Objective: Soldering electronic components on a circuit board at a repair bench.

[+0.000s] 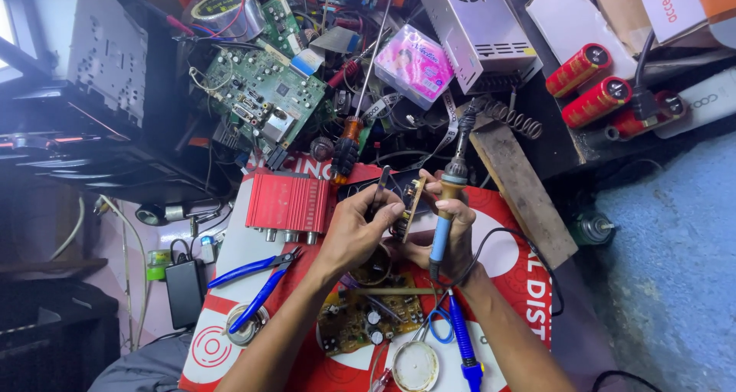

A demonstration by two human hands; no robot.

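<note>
Blue iron (445, 208) gripped in right hand (448, 235); left hand (354, 231) pinches tweezers (379, 189) w/ small board (412, 200) between hands.

**Reds, blues and greens on the bench**

The mat (506, 273) under the hands is red with white rings and white lettering. At nine o'clock from the hands sits a ribbed red metal case (290, 203). At seven o'clock lie cutters (257, 278) with bright blue handles. The soldering iron (445, 212) has a pale blue grip with an orange collar. At eleven o'clock rests a green circuit board (264, 93); at six, a yellow-green one (368, 319). At one o'clock lie a pink packet (414, 64) and red cylinders (596, 85) banded with gold print.
</note>
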